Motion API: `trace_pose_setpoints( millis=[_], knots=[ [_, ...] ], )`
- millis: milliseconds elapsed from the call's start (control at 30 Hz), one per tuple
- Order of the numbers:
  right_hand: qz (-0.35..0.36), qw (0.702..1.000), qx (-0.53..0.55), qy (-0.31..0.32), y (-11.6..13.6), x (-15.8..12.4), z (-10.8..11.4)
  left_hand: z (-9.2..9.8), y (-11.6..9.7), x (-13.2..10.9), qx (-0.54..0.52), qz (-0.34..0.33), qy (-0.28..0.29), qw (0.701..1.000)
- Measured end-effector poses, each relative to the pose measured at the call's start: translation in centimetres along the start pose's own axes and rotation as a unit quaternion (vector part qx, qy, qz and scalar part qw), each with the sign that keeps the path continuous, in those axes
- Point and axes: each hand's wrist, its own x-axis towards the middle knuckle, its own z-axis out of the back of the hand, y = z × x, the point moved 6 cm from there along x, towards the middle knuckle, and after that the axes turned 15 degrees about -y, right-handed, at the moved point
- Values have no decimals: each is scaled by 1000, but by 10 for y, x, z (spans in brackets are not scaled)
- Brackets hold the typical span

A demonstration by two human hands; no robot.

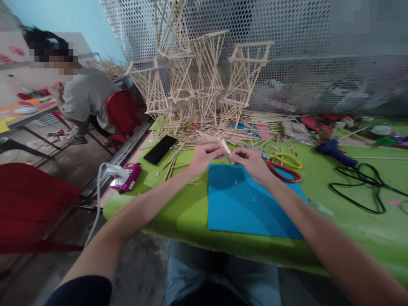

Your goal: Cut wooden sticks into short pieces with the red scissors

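Between my hands is a short, flat, pale wooden piece (226,147), tilted, above the far edge of a blue sheet (248,204). My left hand (205,158) pinches it from the left side. From the right, the fingertips of my right hand (250,162) are closed on its lower end. Whether it is one stick or several joined is too small to tell. Behind my hands lies a pile of loose thin wooden sticks (204,138). Scissors with red and yellow handles (283,170) lie just right of my right hand.
Lattice stick towers (181,76) stand at the back against a perforated metal panel (287,25). A black phone (160,149) and pink power strip (129,177) lie left. At right are a blue glue gun (336,153) and its black cord (366,185). A seated person (86,93) works at another table.
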Motion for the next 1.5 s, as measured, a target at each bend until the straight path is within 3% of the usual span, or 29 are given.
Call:
trace_pose_setpoints(
  millis=[233,500,800,1067,1500],
  knots=[
    [-3,1000,16,13,1,-1,2,-6,-1,-5,-1,14,53,999],
    [-62,994,16,88,-3,-6,-5,-6,2,-3,-4,-7,98,995],
    [91,986,-128,47,11,-4,0,0,2,3,85,-48,103,990],
    [178,974,-128,-55,22,-2,12,-4,2,-1,143,-63,130,979],
    [149,980,-127,30,17,-7,1,-5,17,0,214,-105,143,961]
  ],
)
